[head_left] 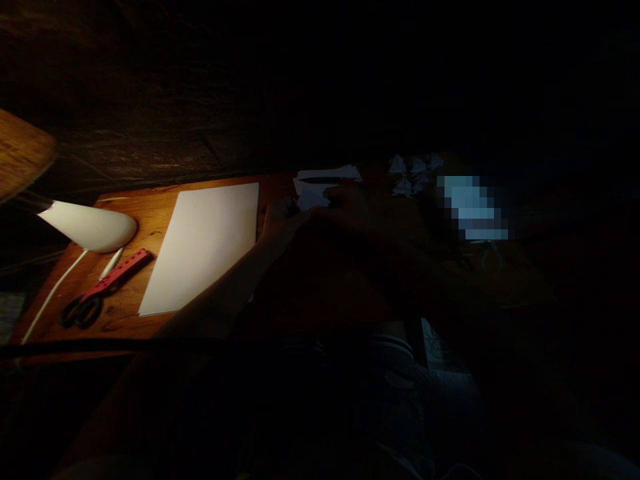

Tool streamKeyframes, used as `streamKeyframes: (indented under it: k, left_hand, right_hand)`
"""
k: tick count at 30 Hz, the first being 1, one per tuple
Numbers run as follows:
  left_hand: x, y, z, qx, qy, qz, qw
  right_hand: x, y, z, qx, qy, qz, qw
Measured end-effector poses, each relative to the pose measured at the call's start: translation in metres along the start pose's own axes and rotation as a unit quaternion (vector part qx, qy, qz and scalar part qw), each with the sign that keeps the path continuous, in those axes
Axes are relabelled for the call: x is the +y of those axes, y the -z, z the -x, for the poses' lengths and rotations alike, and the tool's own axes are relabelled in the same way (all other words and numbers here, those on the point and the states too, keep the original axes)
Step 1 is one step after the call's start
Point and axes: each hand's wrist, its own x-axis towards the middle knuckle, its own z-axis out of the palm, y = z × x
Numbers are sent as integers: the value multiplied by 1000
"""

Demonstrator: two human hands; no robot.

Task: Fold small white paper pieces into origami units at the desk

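You're holding a small paper pc. [313, 198] at the table's [160, 223] far side, L hand [283, 219] and R hand [345, 205] both pinching it, AFAICT in low light. It's prob. feeling light, thin, easily creased; opp. edges are prob. giving the best grip. Scissors [83, 311] seem to be sitting in a red sheath [120, 272]; no other container's showing.

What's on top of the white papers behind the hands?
A slim dark object, too dim to identify, lies across the white papers. The small sheet between left hand and right hand hides part of their near side; anything there can't be seen.
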Motion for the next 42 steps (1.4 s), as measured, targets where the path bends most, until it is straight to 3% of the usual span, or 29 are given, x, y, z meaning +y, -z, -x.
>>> streamKeyframes:
  k: [14,21,26,31,36,42]
  left_hand:
    - [0,-2,-1,-37,-22,12,999]
    - [10,-2,2,-67,-43,1,997]
    - [7,-2,1,-86,-40,5,995]
    - [-5,-1,-3,-21,-7,90,996]
    - [5,-2,1,-62,-53,-3,997]
    - [12,0,3,-50,-80,-29,995]
  right_hand:
    - [0,2,-3,50,-32,-36,998]
    - [-2,1,-1,-21,-63,-47,997]
    - [1,1,-2,-9,-36,-59,998]
    - [2,2,0,17,-61,-105,993]
    - [-3,4,1,27,-48,-96,994]
    - [-1,4,0,13,-74,-96,993]
